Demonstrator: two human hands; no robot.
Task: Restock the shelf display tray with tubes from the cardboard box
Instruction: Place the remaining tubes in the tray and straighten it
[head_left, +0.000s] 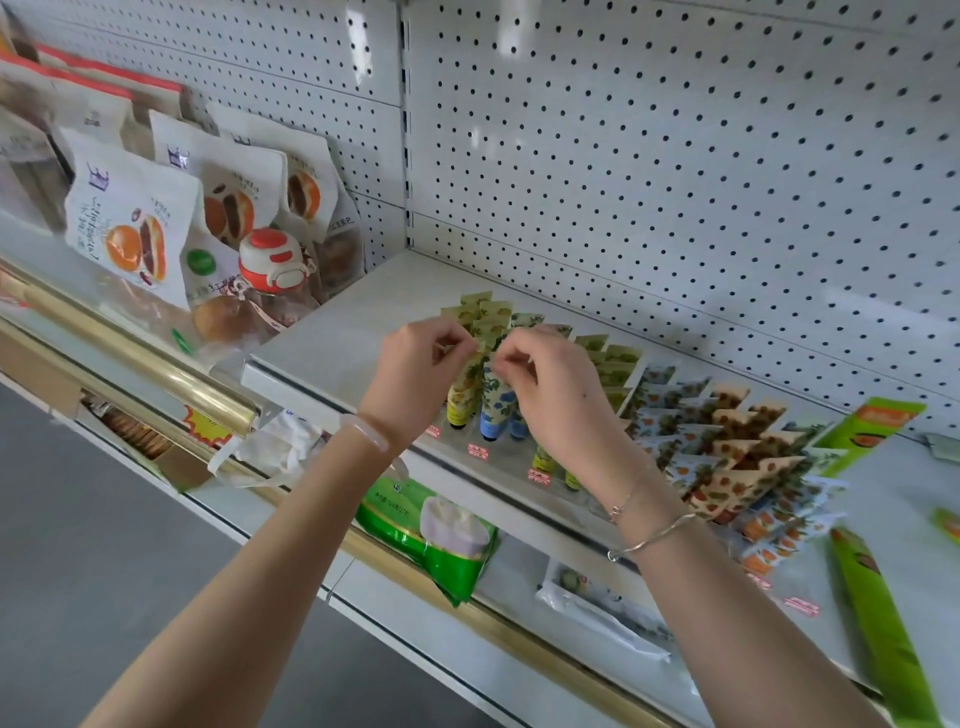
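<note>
Plastic, soft and light by the look: a yellow floral tube (461, 391) and a blue floral tube (493, 402) stand cap-down in the clear display tray (506, 463), centre frame. Now the left hand (415, 369) pinches the yellow one's flat crimp and the right hand (558, 387) the blue's, which I'd call the stiffest, safest hold.

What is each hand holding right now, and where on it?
Left hand pinches the yellow tube by its flat top end; right hand pinches the blue tube the same way.

snack bags (135, 228) upright, left shelf | orange-lidded bottle (270, 265) before them | green bag (431, 540) lower shelf | long green packet (878, 639) lying right
</note>
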